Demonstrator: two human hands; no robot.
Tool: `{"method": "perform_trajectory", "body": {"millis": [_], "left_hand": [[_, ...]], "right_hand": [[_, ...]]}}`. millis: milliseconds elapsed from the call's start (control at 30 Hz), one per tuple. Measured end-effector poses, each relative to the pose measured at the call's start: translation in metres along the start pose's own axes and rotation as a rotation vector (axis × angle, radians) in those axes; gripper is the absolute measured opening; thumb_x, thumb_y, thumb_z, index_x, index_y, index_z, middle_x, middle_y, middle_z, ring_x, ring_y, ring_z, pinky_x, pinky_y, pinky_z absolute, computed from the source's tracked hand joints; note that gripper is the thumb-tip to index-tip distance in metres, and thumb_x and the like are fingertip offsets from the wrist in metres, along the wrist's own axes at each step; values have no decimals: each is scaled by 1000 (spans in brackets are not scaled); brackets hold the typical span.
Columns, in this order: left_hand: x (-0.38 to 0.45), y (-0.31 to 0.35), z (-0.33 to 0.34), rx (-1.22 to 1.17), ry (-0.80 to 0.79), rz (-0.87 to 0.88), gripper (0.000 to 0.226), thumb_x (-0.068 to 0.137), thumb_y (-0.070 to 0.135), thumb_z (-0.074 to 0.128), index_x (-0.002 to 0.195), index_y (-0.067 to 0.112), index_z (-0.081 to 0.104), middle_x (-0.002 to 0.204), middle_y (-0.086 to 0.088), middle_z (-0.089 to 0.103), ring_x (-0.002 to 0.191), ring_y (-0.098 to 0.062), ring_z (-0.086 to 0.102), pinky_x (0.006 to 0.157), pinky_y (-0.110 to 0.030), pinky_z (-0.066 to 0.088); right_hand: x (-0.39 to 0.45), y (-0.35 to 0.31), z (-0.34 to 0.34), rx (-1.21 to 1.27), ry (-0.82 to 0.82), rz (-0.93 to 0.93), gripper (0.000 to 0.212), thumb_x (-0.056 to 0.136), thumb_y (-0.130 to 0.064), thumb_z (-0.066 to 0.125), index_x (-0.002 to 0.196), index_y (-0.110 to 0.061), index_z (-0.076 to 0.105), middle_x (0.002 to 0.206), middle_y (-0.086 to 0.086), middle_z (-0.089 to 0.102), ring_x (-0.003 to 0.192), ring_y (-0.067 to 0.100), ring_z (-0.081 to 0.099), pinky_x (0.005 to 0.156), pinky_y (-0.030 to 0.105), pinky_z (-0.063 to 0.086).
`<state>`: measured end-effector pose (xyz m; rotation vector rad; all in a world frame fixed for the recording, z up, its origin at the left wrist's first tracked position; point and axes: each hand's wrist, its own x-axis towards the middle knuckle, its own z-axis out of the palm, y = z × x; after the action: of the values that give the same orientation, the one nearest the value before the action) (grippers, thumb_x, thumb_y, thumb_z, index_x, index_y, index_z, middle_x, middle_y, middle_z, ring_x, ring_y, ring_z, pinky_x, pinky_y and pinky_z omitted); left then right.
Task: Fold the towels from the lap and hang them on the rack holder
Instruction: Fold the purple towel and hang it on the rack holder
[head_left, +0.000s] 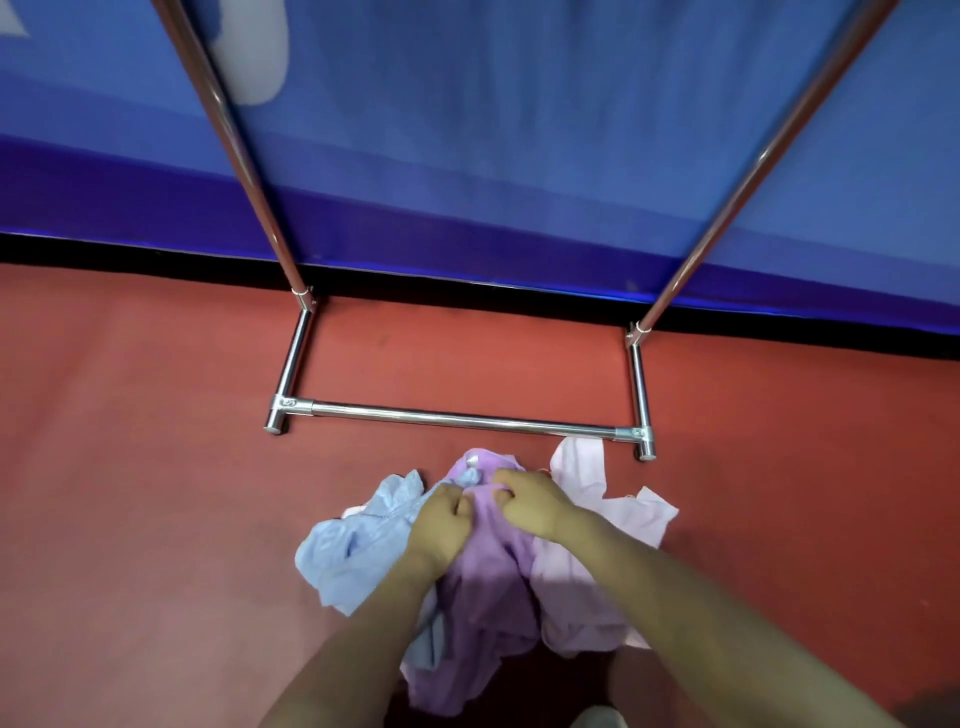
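Your left hand (441, 519) and right hand (530, 504) both pinch the purple towel (483, 597), which lies crumpled on your lap between the light blue towel (358, 540) and the pink towel (587, 582). Lift it clear of both neighbours, find two corners, then fold evenly. Beyond, the rack holder (457, 420) stands on the red floor (156, 415); no towel hangs on its visible bars.

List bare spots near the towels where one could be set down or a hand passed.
Free: red floor left of the blue towel, and floor inside the rack base. Crowded: both hands gripping the purple towel beside the pink towel.
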<state>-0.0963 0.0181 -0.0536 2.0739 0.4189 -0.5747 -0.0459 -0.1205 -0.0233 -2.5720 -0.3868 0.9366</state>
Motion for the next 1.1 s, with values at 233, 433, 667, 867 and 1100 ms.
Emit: {"method": "perform_trajectory", "body": {"millis": [233,433,667,867,1100], "left_hand": [[-50,99,-58,-280,63,156,28,92,24,44,70,12,58,84,-14,64,85,-28,53,81,-32,40],[-139,169,-115,-292,63,433,28,99,4,39,100,-4,66,100,-8,65,92,-13,53,88,-22,40],[-247,211,-153,-506,92,490,33,97,15,44,64,21,43,64,11,46,62,-6,40,64,-25,39],[-274,199,-158,-856,65,339,25,87,31,56,89,7,61,87,-12,61,82,-21,57,80,-35,48],[-274,192,-151,-707,215,370,18,93,24,47,85,14,60,79,3,57,73,-13,48,67,-29,40]], "right_hand": [[-60,-38,-89,319,181,-42,26,94,-8,45,70,-19,47,78,5,51,76,16,43,62,18,37],[-160,-79,-157,413,311,-206,23,94,-22,52,72,-16,56,71,-3,53,71,10,45,63,25,39],[-267,-114,-161,335,297,-303,23,90,-40,59,74,-23,61,65,-17,58,57,-7,48,58,10,39],[-292,-118,-145,486,325,-252,27,91,-28,60,64,-24,57,67,-15,58,62,-2,48,56,10,40],[-301,-117,-151,1176,300,-265,27,96,-23,51,114,-8,64,103,12,70,97,20,64,91,33,49]]}}
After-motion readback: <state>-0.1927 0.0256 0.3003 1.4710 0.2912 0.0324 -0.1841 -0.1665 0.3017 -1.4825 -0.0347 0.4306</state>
